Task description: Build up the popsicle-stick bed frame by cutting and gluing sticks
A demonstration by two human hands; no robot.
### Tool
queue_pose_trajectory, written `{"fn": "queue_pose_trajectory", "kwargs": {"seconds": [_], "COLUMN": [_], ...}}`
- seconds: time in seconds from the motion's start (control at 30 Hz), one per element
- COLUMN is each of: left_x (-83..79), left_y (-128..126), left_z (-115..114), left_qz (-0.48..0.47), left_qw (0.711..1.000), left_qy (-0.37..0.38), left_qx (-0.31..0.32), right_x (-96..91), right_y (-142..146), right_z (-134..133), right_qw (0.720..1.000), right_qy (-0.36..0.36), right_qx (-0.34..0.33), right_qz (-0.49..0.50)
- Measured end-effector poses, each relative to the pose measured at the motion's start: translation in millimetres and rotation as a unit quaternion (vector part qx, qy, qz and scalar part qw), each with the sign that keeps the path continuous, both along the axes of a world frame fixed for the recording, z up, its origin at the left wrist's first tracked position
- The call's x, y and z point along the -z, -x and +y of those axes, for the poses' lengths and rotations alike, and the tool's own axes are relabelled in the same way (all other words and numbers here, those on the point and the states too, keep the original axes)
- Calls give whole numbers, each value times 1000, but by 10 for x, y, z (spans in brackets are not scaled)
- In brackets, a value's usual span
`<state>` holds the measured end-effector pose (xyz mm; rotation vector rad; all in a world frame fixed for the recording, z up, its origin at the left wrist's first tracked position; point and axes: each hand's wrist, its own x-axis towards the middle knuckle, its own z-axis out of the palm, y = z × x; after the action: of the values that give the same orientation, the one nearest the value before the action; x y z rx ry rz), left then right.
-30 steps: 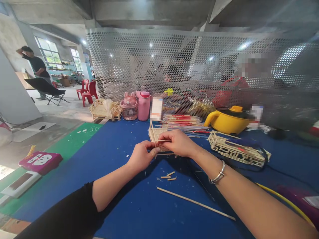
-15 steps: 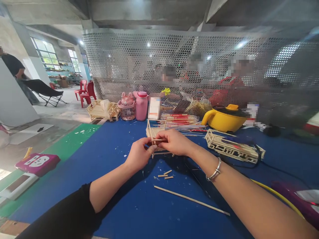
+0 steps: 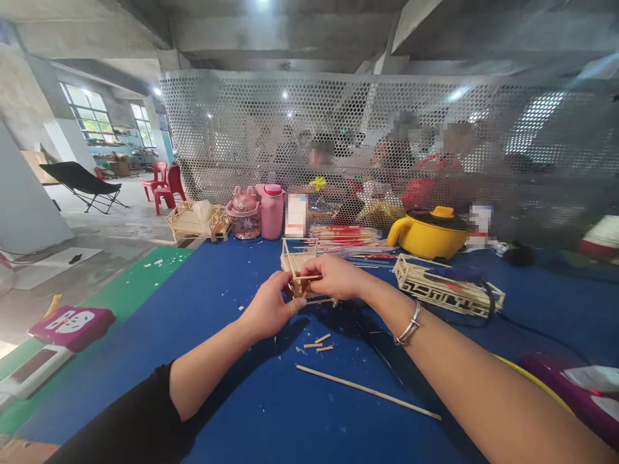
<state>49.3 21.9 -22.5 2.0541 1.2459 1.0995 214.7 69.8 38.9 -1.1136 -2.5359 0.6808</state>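
Note:
A small frame model of thin wooden sticks (image 3: 291,259) stands on the blue tabletop between my hands, partly hidden by them. My left hand (image 3: 271,304) is closed on its near left corner, thumb in front and fingers behind. From the right, my right hand (image 3: 337,277) pinches a short wooden stick (image 3: 309,278) that lies across the frame's near side. Whether that stick is fixed to the frame is hidden by the fingers. Nearer me lie several short stick offcuts (image 3: 319,347) and one long wooden stick (image 3: 367,391).
A second stick model (image 3: 447,288) with a dark cable over it sits right. Behind are bundled sticks (image 3: 345,236), a yellow pot (image 3: 430,235), a pink bottle (image 3: 272,211), a pink jug (image 3: 244,216) and a perforated screen (image 3: 232,129). A purple power strip (image 3: 72,324) lies left.
Both hands stay at the frame; the fingers have shifted slightly, and the short stick shows more clearly at the right fingertips. The view has tilted a little. The person at far left is out of view.

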Motion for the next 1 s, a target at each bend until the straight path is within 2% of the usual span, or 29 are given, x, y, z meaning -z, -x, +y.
{"fn": "queue_pose_trajectory", "kwargs": {"seconds": [0.2, 0.33, 0.43, 0.53, 0.63, 0.73, 0.8, 0.9, 1.0], "left_x": [68, 51, 19, 20, 42, 40, 19, -19, -36], "left_y": [32, 77, 159, 245, 272, 231, 183, 109, 60], "left_z": [21, 33, 64, 107, 124, 102, 85, 84, 103], "left_qz": [1, -9, -25, -43, -49, -49, -45, -20, -5], "left_qw": [999, 997, 998, 998, 998, 998, 998, 999, 999], "left_qy": [0, 14, 31, 48, 45, 30, 11, -20, -33], "left_qx": [41, 69, 55, 24, 7, -16, -30, -25, -19], "right_x": [-49, -68, -87, -139, -206, -222, -178, -34, 163], "right_y": [-46, -38, -16, -39, -174, -416, -598, -816, -903], "right_z": [1, -6, -24, -80, -201, -380, -508, -684, -820], "right_qw": [998, 996, 997, 1000, 995, 975, 963, 963, 957], "right_qy": [50, 63, 51, -6, -94, -197, -221, -134, -53], "right_qx": [-27, -37, -39, -19, 22, 89, 152, 229, 250], "right_qz": [-12, -44, -52, -23, 22, 47, 35, -55, -137]}}
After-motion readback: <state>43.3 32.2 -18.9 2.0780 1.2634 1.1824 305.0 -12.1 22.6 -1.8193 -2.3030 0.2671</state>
